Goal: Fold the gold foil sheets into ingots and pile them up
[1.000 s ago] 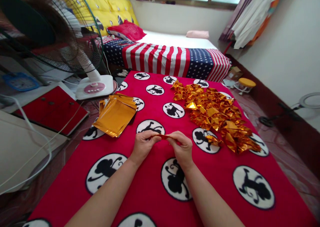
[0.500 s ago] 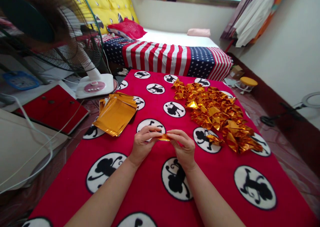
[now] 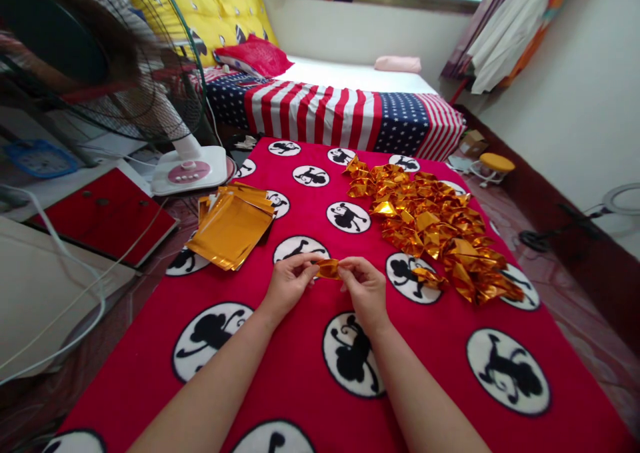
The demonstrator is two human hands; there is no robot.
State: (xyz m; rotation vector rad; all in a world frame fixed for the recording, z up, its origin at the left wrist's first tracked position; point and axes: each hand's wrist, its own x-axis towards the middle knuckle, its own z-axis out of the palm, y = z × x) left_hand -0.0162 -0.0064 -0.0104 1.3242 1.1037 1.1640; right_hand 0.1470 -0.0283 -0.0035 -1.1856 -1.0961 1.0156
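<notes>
Between my two hands is a small folded piece of gold foil paper (image 3: 329,268), held level above the red cloth (image 3: 300,393). My left hand (image 3: 291,281) pinches its left end between thumb and fingers. The right end is pinched by my right hand (image 3: 366,288). A stack of flat gold foil sheets (image 3: 233,230) lies to the left, its edges uneven. To the right spreads a heap of folded gold foil pieces (image 3: 427,223), with one piece (image 3: 429,278) at its near edge, closest to my right hand.
A standing fan (image 3: 187,170) is at the left beside a red-topped cabinet (image 3: 103,213) with loose white cables. Beyond the cloth is a bed (image 3: 330,116) with a striped and starred cover. A yellow stool (image 3: 497,163) stands on the floor at the right.
My hands have turned slightly and drawn a little apart at the fingertips, so more of the folded foil shows between them. The stack and the heap look the same.
</notes>
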